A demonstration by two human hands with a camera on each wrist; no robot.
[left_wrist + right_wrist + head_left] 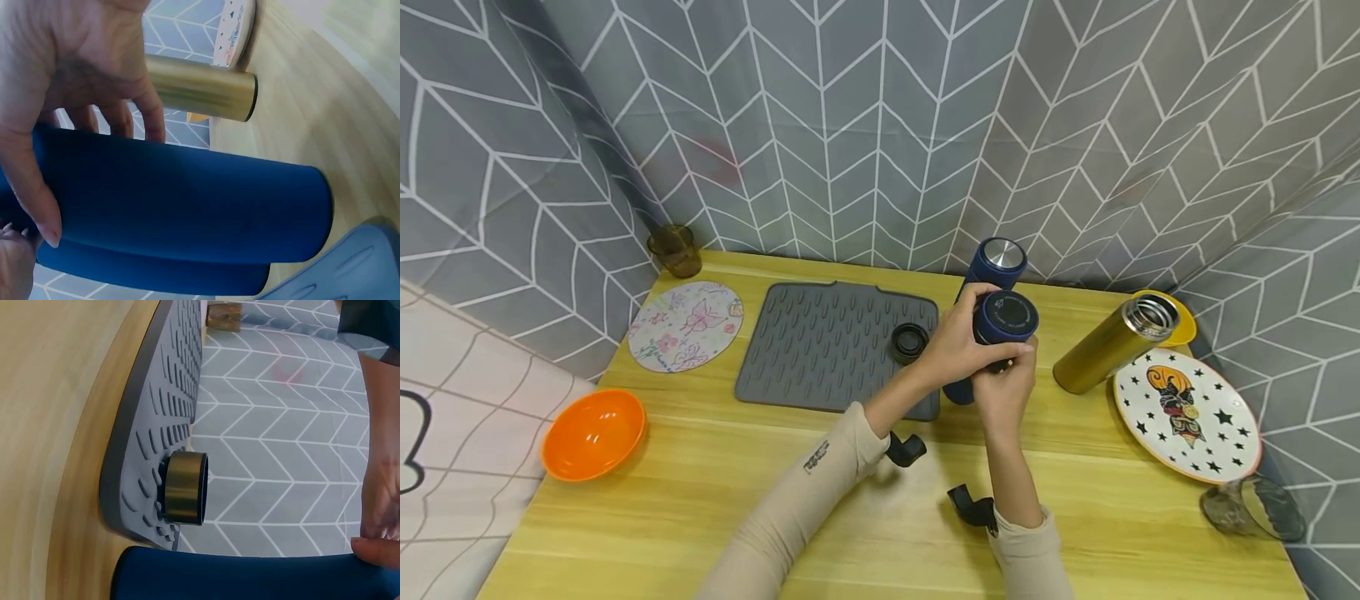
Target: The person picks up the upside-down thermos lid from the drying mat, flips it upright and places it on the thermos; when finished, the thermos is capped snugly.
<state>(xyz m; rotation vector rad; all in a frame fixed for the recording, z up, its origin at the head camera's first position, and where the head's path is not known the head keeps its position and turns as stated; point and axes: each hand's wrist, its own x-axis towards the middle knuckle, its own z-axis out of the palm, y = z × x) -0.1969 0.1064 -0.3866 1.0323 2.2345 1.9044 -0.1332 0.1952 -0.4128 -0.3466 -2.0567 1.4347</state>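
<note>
Wooden table [715, 492] stands against grey chevron-patterned curtain [880, 125].

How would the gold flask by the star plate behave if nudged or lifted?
The gold flask stands tall and narrow on the wooden table, so a push near its top would probably tip it. Once down, its round body would likely roll. Its smooth metallic skin looks slippery, and the mouth is open with no lid, so anything inside could spill.
</note>
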